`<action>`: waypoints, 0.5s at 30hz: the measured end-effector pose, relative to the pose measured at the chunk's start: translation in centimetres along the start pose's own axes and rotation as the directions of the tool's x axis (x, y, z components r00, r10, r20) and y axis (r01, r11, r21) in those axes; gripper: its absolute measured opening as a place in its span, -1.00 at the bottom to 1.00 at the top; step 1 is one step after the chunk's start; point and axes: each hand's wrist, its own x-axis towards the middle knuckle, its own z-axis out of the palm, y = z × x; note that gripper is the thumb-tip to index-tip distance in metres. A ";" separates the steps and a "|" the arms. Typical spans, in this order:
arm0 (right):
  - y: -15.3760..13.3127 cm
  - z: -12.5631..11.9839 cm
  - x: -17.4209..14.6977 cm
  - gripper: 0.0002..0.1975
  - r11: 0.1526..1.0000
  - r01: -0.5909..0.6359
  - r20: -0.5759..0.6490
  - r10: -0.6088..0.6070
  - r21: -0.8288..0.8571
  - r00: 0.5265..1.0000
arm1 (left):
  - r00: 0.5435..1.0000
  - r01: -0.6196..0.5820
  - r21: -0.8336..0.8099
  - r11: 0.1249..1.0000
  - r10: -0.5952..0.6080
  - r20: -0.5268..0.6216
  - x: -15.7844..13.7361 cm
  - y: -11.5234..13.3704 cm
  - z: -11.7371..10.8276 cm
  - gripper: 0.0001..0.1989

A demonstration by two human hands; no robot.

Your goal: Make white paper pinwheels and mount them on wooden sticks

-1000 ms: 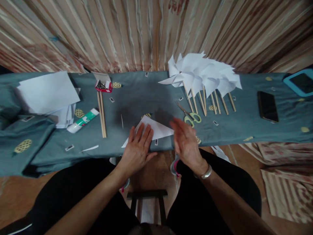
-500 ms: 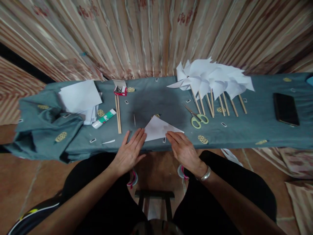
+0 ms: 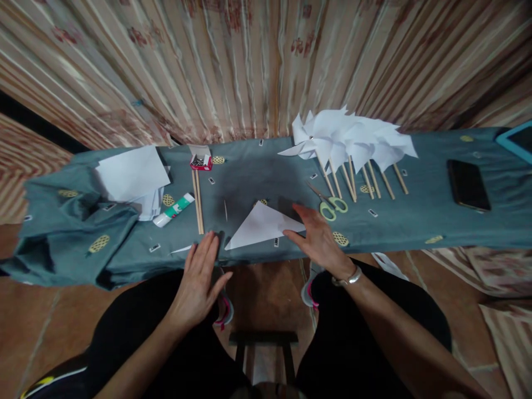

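Note:
A sheet of white paper (image 3: pixel 262 224), folded into a triangle, lies flat near the table's front edge. My right hand (image 3: pixel 318 235) is over its right corner, thumb and fingers apart around the tip; whether it touches the paper I cannot tell. To the left of the triangle, my left hand (image 3: pixel 197 282) is open at the table edge, fingers stretched out and off the paper. Scissors with light green handles (image 3: pixel 332 208) lie beyond my right hand. A thin white paper strip (image 3: pixel 181 250) is beside my left fingertips.
Several white paper pinwheels (image 3: pixel 353 136) on wooden sticks lie at the back right. A dark phone (image 3: pixel 468 184) is farther right. Leftward are two wooden sticks (image 3: pixel 198 202), a red box of small metal pieces (image 3: pixel 201 161), a glue stick (image 3: pixel 173 210) and a paper stack (image 3: pixel 133 173).
My left hand has slid left off the paper, uncovering its left corner. My right hand has lifted its fingers and spread them from the thumb at the right corner. The view has shifted slightly.

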 end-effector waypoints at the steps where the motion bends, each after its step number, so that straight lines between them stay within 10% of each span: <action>1: 0.0 0.0 0.3 -0.49 0.999 -0.009 0.030 0.008 0.032 1.000 | 1.000 0.029 -0.039 0.999 -0.030 -0.008 0.4 0.0 -0.1 -0.26; 15: -0.6 -0.2 1.5 -0.49 0.992 -0.053 0.137 0.038 0.113 0.990 | 0.975 0.221 -0.325 0.920 -0.218 0.044 4.9 0.3 0.2 -0.38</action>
